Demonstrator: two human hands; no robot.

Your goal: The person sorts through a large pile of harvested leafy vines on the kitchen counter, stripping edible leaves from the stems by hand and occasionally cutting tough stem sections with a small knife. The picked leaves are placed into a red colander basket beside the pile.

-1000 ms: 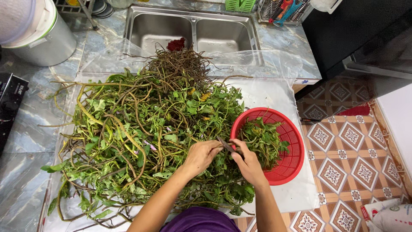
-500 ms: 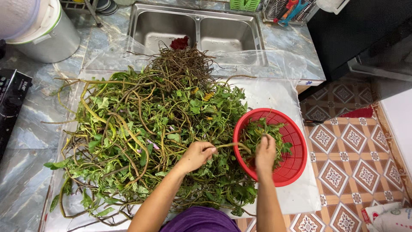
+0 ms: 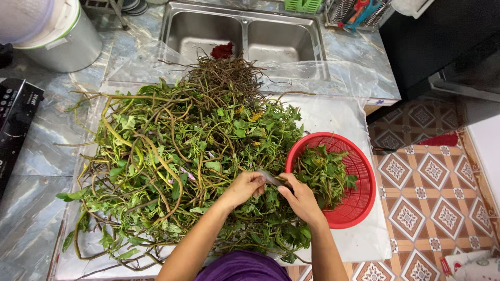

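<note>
Leftmost, a pale lidded bucket stands at the far corner of the marble table, with a dark appliance at the near edge beside it. Next comes the clear plastic sheet spread over the table, likely there to keep dirt and scraps off the stone. On it lies the big heap of leafy green vines, its tangled brown roots turned toward the steel double sink, which holds only a small dark red thing in one basin.

At the heap's near edge the left hand is closed, pinching a short stem piece between thumb and fingers. Just beside it the right hand pinches the same piece from the other end, so the two hands meet over the greens, seemingly to snap or strip it.

Right of the hands, touching the heap, sits the red plastic basket, placed within easy reach; it holds a loose layer of picked green leaves. Beyond the table edge lies patterned tile floor.
</note>
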